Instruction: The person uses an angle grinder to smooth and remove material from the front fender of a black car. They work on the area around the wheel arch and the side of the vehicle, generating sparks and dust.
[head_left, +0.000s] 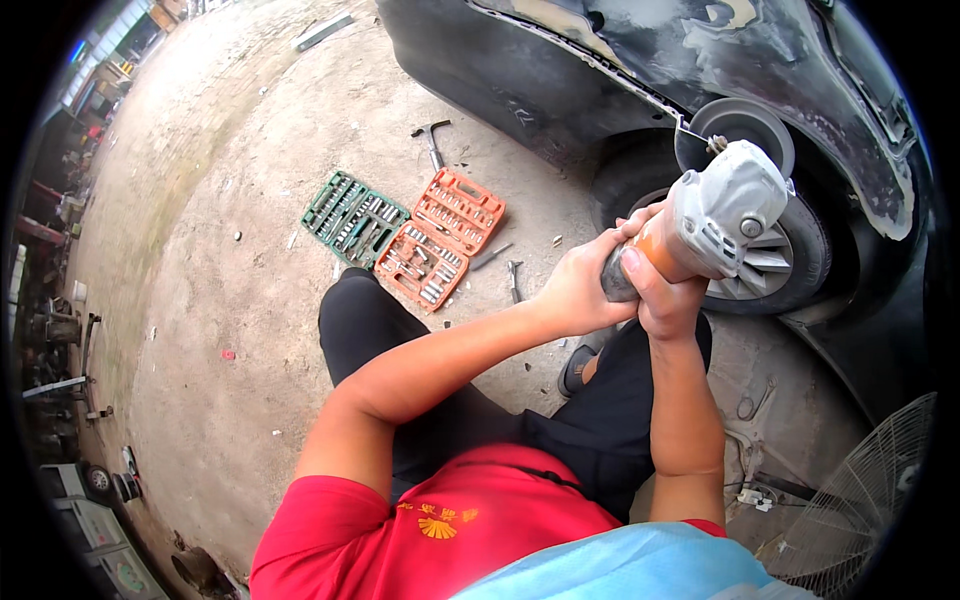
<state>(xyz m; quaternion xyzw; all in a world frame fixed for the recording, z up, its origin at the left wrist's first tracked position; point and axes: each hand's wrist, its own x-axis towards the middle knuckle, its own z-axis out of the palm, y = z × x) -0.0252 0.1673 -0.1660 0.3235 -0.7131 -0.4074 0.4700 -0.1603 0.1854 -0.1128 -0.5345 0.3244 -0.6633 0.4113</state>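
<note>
Angle grinder (708,215), long axis diagonal, head (752,195) toward car (790,65)

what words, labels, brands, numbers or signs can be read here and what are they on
None can be read clearly enough to quote.
Red shirt: small yellow characters beside a fan-shaped emblem, too small and blurred.
Grinder: a pale mark on its orange housing, too small to read.
Vehicle at lower left: a coloured mark, too blurred.

Tool cases (487,226) left of the car (500,85), grinder (728,212) seemingly before its wheel (765,272)
</note>
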